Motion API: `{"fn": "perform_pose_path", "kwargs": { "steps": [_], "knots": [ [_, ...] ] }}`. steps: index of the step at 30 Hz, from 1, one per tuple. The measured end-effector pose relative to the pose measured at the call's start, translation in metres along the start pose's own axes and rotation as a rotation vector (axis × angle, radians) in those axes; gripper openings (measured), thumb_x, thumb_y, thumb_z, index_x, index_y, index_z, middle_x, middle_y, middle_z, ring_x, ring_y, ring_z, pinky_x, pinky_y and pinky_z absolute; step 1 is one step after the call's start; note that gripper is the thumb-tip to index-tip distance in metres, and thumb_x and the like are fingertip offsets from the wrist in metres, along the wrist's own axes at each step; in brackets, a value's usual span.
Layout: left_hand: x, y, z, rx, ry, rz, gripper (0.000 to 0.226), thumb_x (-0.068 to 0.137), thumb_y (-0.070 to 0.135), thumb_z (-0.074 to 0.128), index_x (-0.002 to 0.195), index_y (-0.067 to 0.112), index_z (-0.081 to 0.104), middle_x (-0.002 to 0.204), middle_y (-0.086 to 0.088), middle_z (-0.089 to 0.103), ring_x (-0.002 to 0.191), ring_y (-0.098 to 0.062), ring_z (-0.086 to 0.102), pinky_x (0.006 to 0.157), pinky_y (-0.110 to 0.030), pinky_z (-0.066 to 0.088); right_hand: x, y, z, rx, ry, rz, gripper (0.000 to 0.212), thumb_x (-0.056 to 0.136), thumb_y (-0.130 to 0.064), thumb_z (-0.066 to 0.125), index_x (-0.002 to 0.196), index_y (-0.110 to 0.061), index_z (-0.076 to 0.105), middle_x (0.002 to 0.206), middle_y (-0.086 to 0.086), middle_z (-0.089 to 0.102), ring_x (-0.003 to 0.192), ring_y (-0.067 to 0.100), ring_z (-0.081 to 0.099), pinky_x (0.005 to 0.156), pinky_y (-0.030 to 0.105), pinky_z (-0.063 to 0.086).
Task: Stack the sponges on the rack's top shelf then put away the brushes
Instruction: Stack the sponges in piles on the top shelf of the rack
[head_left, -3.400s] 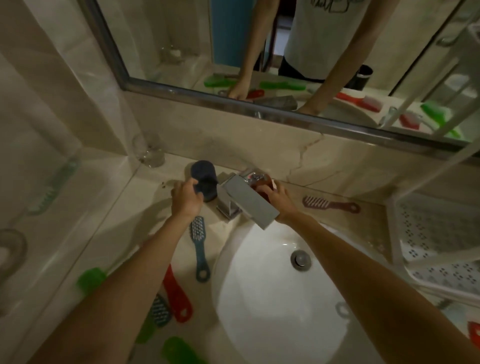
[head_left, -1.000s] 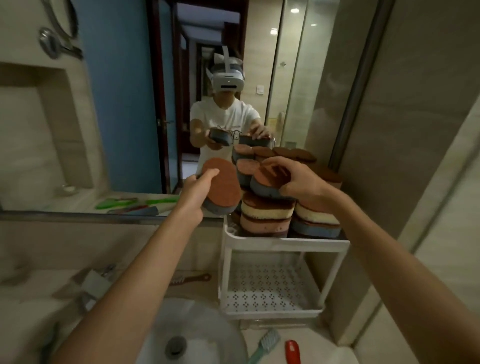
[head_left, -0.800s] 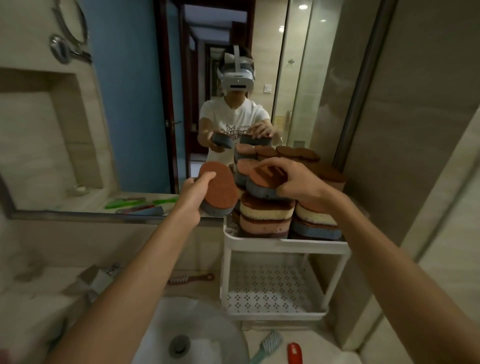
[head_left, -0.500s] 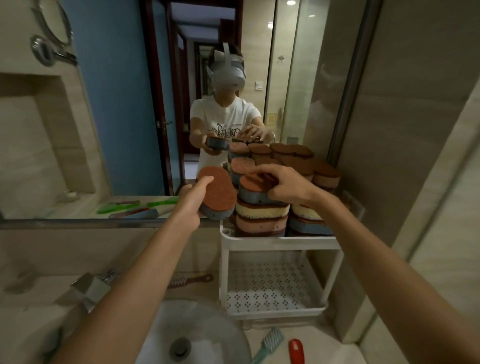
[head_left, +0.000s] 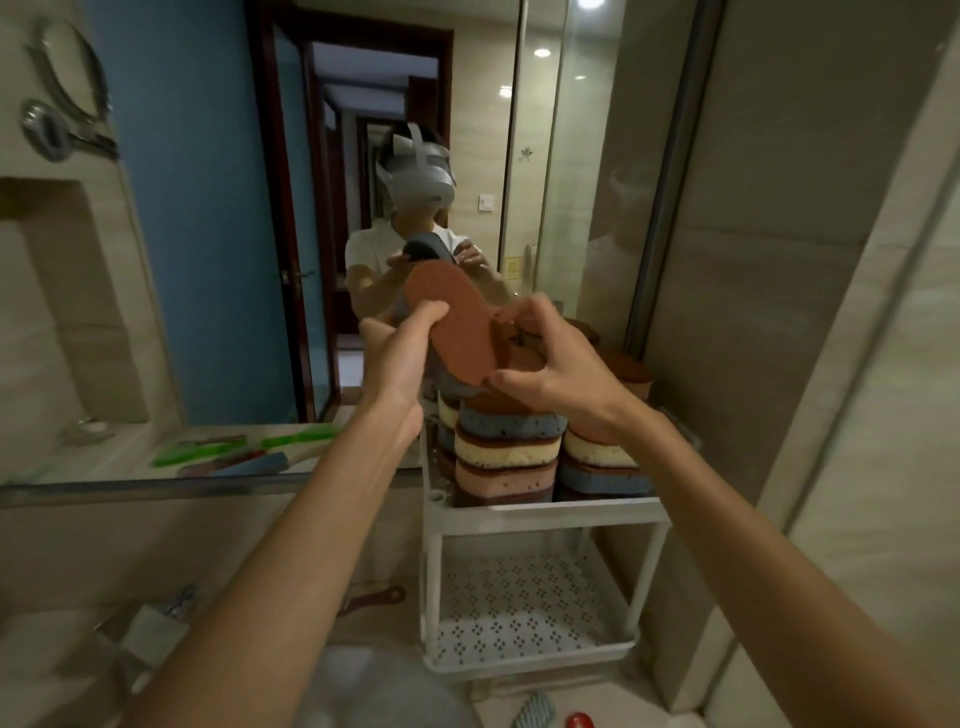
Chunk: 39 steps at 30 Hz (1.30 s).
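Observation:
A brown-faced sponge (head_left: 457, 322) with a blue body stands tilted in the air above the white rack's top shelf (head_left: 540, 506). My left hand (head_left: 397, 358) grips its left edge with thumb on the brown face. My right hand (head_left: 545, 364) pinches its right edge. Under both hands, stacks of sponges (head_left: 509, 447) in blue, cream and pink layers fill the top shelf. A brown brush (head_left: 371, 600) lies on the counter behind the sink. A teal brush (head_left: 532, 713) and a red brush (head_left: 581, 721) show at the bottom edge.
The rack's lower shelf (head_left: 519, 603) is a bare perforated tray. A faucet (head_left: 156, 634) stands at lower left beside the sink basin (head_left: 374, 696). The wall mirror (head_left: 260, 234) reflects a person and green brushes. A tiled wall closes off the right side.
My right hand left the sponge it set on the stack and took the right edge of the sponge in my left hand. That sponge rose and tilted upright above the stacks.

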<state>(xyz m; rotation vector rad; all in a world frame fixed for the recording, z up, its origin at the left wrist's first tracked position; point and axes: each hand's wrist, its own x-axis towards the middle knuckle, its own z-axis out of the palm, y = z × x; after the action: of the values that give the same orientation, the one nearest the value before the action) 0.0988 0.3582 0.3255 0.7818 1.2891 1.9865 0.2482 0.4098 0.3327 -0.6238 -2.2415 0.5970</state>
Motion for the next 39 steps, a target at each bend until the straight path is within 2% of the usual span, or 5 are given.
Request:
{"fn": "perform_pose_path", "kwargs": {
  "steps": [6,10,14,21,39],
  "knots": [
    [-0.013,0.002,0.032,-0.016,-0.132,-0.038,0.045,0.082,0.022,0.066,0.118,0.009,0.043,0.104,-0.010,0.065,0.094,-0.020,0.064,0.079,-0.039,0.056,0.000,-0.004,-0.017,-0.252,0.112,-0.014,0.047,0.073,-0.031,0.074,0.103,-0.022,0.039,0.105,-0.003,0.045,0.093,0.012,0.046,0.074,0.022,0.041],
    [-0.022,-0.002,0.040,0.150,-0.207,0.051,0.023,0.086,0.028,0.063,0.099,0.018,0.047,0.096,0.000,0.061,0.087,-0.012,0.060,0.072,-0.025,0.050,-0.004,0.007,-0.037,-0.304,0.195,0.076,0.046,0.073,-0.020,0.071,0.103,-0.023,0.036,0.101,-0.003,0.040,0.090,0.014,0.041,0.064,0.017,0.030],
    [-0.018,-0.029,0.014,0.447,-0.087,0.211,0.038,0.085,0.029,0.063,0.107,0.021,0.034,0.106,0.002,0.046,0.094,-0.012,0.052,0.076,-0.027,0.047,-0.019,0.035,-0.061,-0.353,0.126,0.277,0.063,0.072,-0.008,0.069,0.126,-0.018,0.037,0.113,0.003,0.044,0.104,0.021,0.047,0.079,0.028,0.037],
    [-0.023,-0.083,-0.007,0.709,-0.137,0.136,0.079,0.076,0.039,0.072,0.135,0.011,0.027,0.141,-0.009,0.036,0.125,-0.023,0.042,0.087,-0.028,0.038,-0.039,0.073,-0.063,-0.385,0.053,0.431,0.053,0.073,-0.001,0.060,0.120,-0.021,0.046,0.106,0.002,0.041,0.109,0.028,0.045,0.084,0.033,0.037],
    [-0.023,-0.106,0.004,0.685,-0.093,0.234,0.061,0.086,0.027,0.063,0.136,0.007,0.034,0.136,-0.012,0.048,0.125,-0.027,0.047,0.099,-0.036,0.042,-0.035,0.078,-0.047,-0.475,-0.043,0.408,0.059,0.076,-0.003,0.054,0.128,-0.028,0.047,0.124,0.010,0.046,0.121,0.031,0.041,0.107,0.050,0.031]
  ]
}}
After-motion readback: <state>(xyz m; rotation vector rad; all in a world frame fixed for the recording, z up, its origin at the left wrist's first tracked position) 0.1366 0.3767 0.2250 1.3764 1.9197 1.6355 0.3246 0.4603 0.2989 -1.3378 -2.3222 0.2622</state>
